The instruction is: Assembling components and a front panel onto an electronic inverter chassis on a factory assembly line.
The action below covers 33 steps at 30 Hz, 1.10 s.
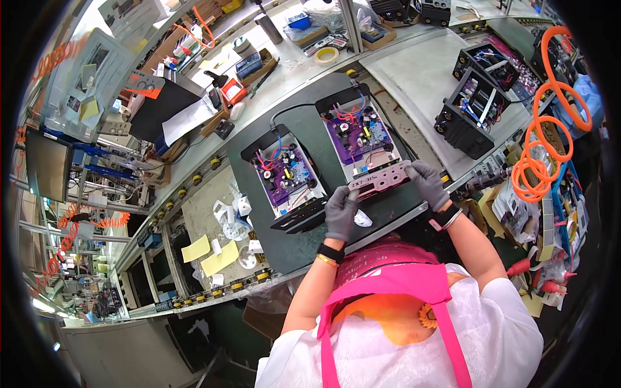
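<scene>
My left hand (341, 213) and my right hand (427, 184), both in grey gloves, grip opposite ends of a flat panel (383, 180) with cut-outs and printed marks. The panel is at the near end of the right-hand open chassis (359, 132), which carries a purple circuit board; whether the two touch, I cannot tell. Beside it on the left lies a similar open chassis (284, 171) with a dark plate along its near edge. Both units rest on a dark green work board (284, 251). A small white piece (363, 219) lies just right of my left hand.
Orange coiled hose (542, 139) hangs at the right. Black housings (467, 113) stand on a pale metal plate (407, 64) at the back right. Rollers (262, 275) line the conveyor. Yellow paper sheets (220, 258) and plastic scraps lie left of the board. Tape (326, 55) sits at the back.
</scene>
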Tool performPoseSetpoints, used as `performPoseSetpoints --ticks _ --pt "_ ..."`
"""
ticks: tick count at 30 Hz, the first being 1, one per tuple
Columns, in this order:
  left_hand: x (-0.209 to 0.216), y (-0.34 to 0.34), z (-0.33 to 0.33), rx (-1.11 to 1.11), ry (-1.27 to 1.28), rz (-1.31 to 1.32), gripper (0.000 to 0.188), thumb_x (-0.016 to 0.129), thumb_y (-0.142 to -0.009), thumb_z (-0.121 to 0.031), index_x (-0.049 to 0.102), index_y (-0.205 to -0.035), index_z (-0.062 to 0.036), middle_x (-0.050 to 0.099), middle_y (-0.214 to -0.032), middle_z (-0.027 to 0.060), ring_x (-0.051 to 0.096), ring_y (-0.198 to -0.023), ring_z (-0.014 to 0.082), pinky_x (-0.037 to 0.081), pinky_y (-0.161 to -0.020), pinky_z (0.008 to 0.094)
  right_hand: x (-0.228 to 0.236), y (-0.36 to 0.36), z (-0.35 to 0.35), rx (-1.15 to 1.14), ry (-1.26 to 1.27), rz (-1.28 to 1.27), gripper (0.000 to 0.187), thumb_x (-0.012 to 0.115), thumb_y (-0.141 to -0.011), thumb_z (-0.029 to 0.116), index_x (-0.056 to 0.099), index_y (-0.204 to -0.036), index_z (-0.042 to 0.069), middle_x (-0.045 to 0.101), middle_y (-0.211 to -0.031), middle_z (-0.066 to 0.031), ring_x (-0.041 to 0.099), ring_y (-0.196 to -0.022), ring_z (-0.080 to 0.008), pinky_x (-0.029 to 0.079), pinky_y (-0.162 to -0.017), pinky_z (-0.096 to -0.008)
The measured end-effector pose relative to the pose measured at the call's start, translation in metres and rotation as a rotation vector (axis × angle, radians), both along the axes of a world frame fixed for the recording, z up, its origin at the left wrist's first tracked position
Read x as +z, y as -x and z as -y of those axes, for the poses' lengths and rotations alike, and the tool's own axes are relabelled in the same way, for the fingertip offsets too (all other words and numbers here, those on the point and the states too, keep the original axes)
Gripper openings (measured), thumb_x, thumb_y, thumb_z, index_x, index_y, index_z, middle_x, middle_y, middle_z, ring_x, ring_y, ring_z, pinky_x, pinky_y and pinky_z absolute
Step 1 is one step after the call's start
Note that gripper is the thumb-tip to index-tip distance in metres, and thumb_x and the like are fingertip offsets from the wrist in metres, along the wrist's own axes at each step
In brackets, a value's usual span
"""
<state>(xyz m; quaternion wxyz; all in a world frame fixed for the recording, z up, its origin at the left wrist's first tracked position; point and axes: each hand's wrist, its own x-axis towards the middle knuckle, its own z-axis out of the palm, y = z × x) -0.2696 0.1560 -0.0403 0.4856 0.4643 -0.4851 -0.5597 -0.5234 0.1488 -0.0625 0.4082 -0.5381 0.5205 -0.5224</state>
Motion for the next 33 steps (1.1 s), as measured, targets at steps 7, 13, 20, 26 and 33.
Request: performPoseSetpoints --ticks 7,13,20,26,33 --pt "-0.0020 -0.0008 0.0022 0.003 0.014 0.008 0.015 0.064 -0.094 -0.018 0.059 -0.090 -0.0045 0.054 -0.068 -0.0042 0.045 -0.054 0.0020 0.036 -0.047 0.0194 -0.0013 -0.0020 0.0000 -0.020 0.018 0.014 0.022 0.063 -0.093 0.020 0.066 -0.089 -0.002 0.057 -0.074 -0.0033 0.053 -0.072 -0.0101 0.042 -0.067 -0.0270" --pt "-0.0030 -0.0010 0.0013 0.015 0.019 0.027 0.012 0.062 -0.095 -0.016 0.061 -0.092 -0.0036 0.052 -0.069 -0.0053 0.041 -0.055 0.0020 0.033 -0.048 0.0201 0.0029 -0.0014 -0.0010 -0.015 0.048 -0.051 0.023 0.063 -0.093 0.020 0.066 -0.088 -0.002 0.056 -0.073 -0.0033 0.052 -0.071 -0.0106 0.042 -0.066 -0.0274" --pt "-0.0032 -0.0027 0.0030 -0.013 0.034 -0.014 0.014 0.064 -0.094 -0.017 0.063 -0.095 -0.0031 0.055 -0.069 -0.0039 0.045 -0.056 0.0025 0.035 -0.049 0.0200 0.0004 -0.0018 0.0005 -0.021 0.068 -0.033 0.027 0.063 -0.092 0.023 0.064 -0.086 -0.003 0.053 -0.071 -0.0042 0.051 -0.069 -0.0114 0.041 -0.064 -0.0279" --pt "-0.0002 -0.0012 0.0027 0.000 0.032 -0.005 0.014 0.062 -0.095 -0.016 0.062 -0.092 -0.0027 0.053 -0.068 -0.0039 0.043 -0.055 0.0026 0.035 -0.049 0.0203 -0.0003 -0.0025 0.0010 -0.022 0.055 0.007 0.027 0.063 -0.092 0.023 0.065 -0.085 -0.003 0.053 -0.069 -0.0045 0.050 -0.067 -0.0116 0.041 -0.063 -0.0283" --pt "-0.0040 -0.0003 0.0037 0.030 0.046 0.075 0.016 0.063 -0.094 -0.016 0.059 -0.085 -0.0040 0.050 -0.067 -0.0063 0.039 -0.058 0.0017 0.033 -0.050 0.0198 -0.0041 -0.0035 0.0042 -0.038 0.037 0.032 0.026 0.063 -0.092 0.021 0.065 -0.083 -0.003 0.052 -0.068 -0.0041 0.050 -0.066 -0.0107 0.041 -0.062 -0.0282"
